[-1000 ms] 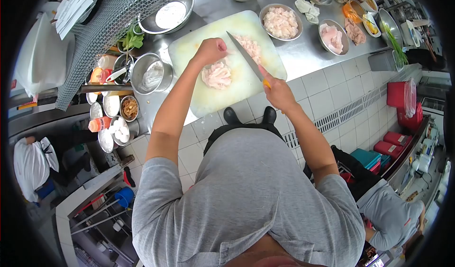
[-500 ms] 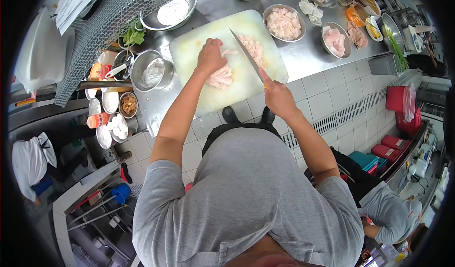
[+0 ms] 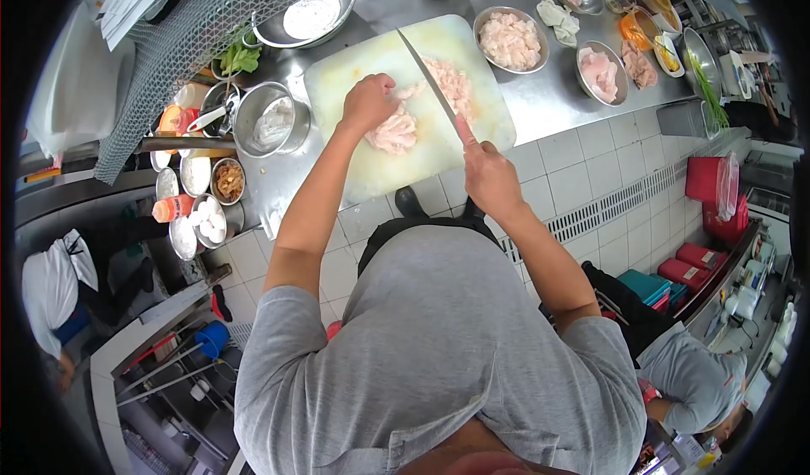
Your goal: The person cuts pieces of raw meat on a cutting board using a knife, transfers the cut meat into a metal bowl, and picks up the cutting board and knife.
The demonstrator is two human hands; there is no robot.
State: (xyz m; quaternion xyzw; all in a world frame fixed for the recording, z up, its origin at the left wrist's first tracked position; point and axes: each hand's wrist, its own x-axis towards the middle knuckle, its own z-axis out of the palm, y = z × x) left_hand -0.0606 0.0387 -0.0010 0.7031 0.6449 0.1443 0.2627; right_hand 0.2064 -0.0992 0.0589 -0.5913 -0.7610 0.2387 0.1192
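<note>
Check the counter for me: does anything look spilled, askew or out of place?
Two minor things: a crumpled cloth lies loose beside a bowl of raw meat, and a pinkish heap appears to sit straight on the steel counter rather than in a bowl. Nothing looks damaged.

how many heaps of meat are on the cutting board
2: coarser heap by the left hand, chopped heap right of the knife. A strip lies between; hand may hide more.
</note>
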